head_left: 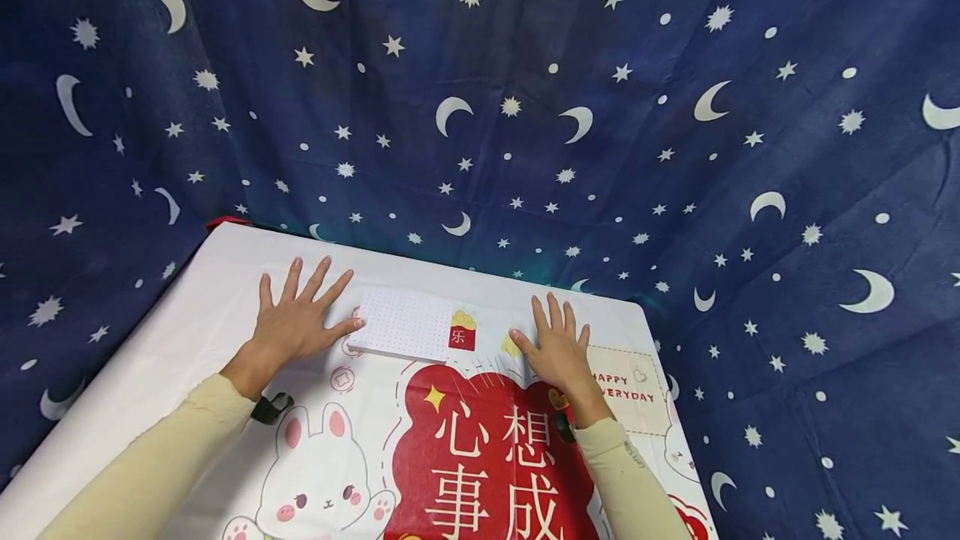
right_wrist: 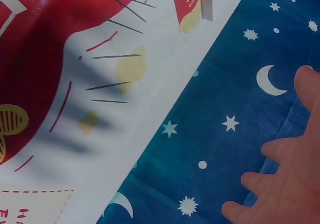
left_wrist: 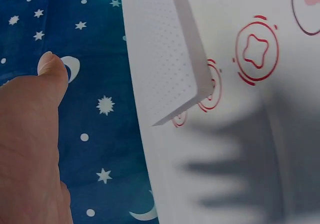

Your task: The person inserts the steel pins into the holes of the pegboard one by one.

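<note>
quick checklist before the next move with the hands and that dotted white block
1. Left hand free: ok, fingers spread, holding nothing.
2. Right hand free: ok, fingers spread, holding nothing.
3. Dotted white block fully on the tablecloth: ok, inside the far edge.
4. Block gripped for lifting: not ok, neither hand holds it.
5. Block's underside clear: cannot tell, hidden.

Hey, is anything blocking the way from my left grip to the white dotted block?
Nothing visible does: the left grip is beside the left end of the white dotted block, with no object between them.
</note>
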Motion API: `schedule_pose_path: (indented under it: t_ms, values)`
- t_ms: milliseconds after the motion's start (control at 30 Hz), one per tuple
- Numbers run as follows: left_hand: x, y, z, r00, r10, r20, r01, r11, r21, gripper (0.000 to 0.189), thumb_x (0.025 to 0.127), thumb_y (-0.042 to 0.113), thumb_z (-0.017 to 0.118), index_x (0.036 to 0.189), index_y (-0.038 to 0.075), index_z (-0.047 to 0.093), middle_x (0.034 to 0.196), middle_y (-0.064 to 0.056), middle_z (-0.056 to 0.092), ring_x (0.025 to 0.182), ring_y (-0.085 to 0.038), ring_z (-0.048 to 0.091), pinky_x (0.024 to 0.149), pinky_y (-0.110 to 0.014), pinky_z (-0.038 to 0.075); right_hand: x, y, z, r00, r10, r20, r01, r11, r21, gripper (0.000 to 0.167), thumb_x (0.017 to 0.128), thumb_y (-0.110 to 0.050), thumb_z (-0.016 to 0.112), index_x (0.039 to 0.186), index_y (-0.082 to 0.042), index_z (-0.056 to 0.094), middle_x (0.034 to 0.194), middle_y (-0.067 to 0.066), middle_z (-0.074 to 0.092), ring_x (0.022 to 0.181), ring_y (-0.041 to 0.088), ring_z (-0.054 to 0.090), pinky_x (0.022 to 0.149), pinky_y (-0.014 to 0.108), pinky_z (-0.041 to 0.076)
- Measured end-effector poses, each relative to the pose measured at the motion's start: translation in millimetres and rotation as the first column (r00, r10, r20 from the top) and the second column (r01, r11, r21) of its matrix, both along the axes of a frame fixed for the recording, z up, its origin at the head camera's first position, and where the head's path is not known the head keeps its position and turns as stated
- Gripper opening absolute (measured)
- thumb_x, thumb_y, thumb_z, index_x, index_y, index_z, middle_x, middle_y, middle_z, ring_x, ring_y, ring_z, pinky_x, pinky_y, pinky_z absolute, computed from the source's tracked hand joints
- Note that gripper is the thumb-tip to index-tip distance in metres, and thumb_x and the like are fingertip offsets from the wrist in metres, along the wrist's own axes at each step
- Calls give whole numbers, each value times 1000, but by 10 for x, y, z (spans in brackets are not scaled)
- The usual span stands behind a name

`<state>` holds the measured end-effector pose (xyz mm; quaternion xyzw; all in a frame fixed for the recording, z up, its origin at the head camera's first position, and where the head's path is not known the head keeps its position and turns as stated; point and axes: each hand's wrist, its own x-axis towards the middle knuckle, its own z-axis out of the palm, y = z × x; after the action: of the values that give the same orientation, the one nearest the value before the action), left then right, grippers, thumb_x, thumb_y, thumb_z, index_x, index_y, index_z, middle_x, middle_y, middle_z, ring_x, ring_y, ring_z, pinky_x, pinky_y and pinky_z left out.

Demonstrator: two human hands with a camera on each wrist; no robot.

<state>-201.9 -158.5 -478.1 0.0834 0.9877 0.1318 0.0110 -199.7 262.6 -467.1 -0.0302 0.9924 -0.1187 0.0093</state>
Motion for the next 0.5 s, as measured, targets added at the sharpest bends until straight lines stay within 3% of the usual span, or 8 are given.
schedule_pose_path:
  t_ms: [500]
  values:
    - [1, 2, -168, 1000, 0, 11, 1, 1000, -14, 90, 95, 74, 50, 167, 27, 23, 177, -16, 7, 161, -52, -3, 121, -79, -7, -20, 79, -142, 999, -9, 31, 9, 1000, 1, 85, 101, -56, 56, 168, -17, 22, 176, 18, 13, 162, 47, 5, 120, 82, 5]
